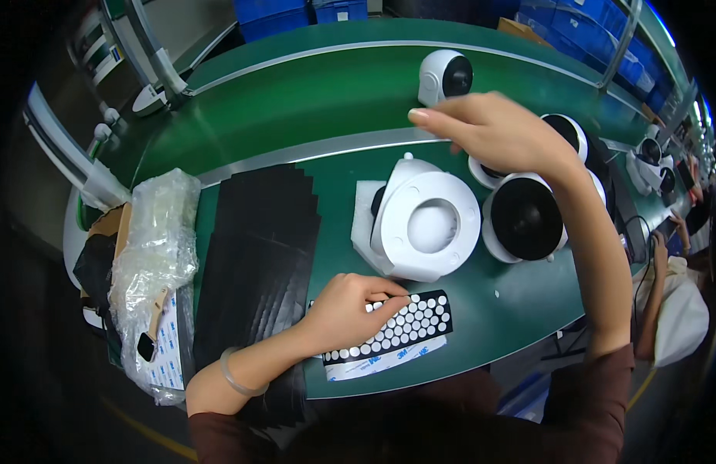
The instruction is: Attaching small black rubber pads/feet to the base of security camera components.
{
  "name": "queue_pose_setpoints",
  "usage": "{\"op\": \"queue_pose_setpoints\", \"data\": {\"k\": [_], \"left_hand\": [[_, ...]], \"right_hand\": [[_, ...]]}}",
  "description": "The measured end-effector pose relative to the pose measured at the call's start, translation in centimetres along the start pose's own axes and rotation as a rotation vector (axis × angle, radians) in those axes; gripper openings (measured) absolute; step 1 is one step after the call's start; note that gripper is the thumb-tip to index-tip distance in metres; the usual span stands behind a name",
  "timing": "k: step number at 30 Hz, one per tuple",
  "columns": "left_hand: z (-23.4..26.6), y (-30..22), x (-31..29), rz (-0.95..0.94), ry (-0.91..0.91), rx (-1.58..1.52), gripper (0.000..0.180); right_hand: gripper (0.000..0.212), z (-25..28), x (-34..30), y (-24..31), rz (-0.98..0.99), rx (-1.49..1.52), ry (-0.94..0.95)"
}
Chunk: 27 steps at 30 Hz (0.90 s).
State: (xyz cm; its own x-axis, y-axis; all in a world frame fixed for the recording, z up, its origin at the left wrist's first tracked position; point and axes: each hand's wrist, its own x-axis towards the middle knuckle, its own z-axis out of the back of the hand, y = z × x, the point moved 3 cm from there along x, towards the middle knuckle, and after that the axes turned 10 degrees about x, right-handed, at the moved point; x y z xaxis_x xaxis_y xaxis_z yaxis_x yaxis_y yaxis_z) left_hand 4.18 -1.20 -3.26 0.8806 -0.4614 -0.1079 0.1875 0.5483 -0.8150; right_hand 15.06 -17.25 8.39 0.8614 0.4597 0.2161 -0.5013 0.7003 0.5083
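The left hand (346,313) brings thumb and fingertips together at the dotted sheet (408,326) on the table's near side — whether they pinch a dot, I cannot tell. The blurred right hand (501,133) hangs right of the white ring-faced device (433,267), farther away — its grip unclear.

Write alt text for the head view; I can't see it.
A person's left hand touches a black sheet of white discs on a green workbench; the right hand is raised farther back. A white ring-faced housing sits beyond the sheet, with stacked black sheets leftward.
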Motion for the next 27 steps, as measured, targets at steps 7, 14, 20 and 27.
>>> {"op": "queue_pose_setpoints", "data": {"k": [7,14,20,27], "left_hand": [[0.8,-2.4,-2.2,-0.094,0.014,0.012,0.01],[1.0,-4.5,-3.2,-0.232,0.028,0.421,0.011],[2.3,-5.0,-3.6,-0.106,0.067,0.371,0.008],[2.0,-4.6,-3.4,-0.147,-0.06,0.183,0.005]], "right_hand": [[0.021,-2.6,-12.3,3.8,0.139,0.14,0.043],[0.008,-7.2,-15.5,0.9,-0.169,0.819,0.035],[0.007,-8.3,-14.2,1.6,-0.145,0.912,0.119],[0.022,-7.4,-13.7,2.9,0.356,0.529,-0.231]]}}
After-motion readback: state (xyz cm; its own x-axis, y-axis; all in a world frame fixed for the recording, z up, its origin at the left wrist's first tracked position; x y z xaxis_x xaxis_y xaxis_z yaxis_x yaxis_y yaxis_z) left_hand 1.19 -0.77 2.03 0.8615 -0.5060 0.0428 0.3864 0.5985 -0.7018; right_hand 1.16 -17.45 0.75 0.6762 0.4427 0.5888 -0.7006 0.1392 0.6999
